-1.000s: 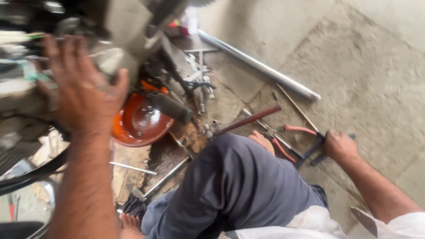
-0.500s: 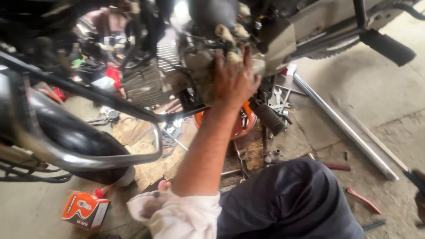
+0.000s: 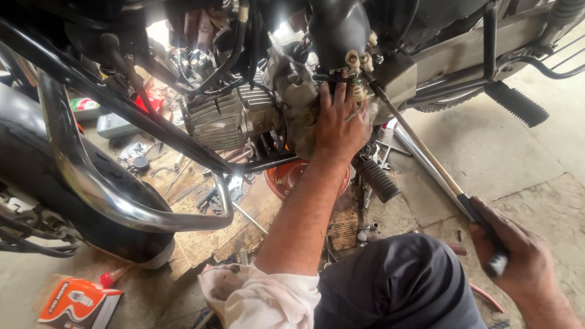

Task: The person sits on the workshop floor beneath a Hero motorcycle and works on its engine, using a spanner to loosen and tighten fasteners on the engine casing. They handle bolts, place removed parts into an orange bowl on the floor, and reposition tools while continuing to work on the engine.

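- Motorcycle engine [image 3: 228, 116]: finned grey metal block, centre frame, w/ chrome guard bar in front.
- Long screwdriver [image 3: 426, 159]: thin steel shaft, tip up at engine.
- Left hand [image 3: 338, 125]: fingers spread flat on engine casing, gripping nothing.
- Right hand [image 3: 518, 256]: fist closed round screwdriver's black handle.

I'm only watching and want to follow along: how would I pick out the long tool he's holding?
Start at the motorcycle engine, where the left hand presses on the casing. From just right of that hand a long screwdriver slants down to the right hand, which grips its black handle. Unlike the short ribbed footpeg nearby, it is thin, smooth and pale.
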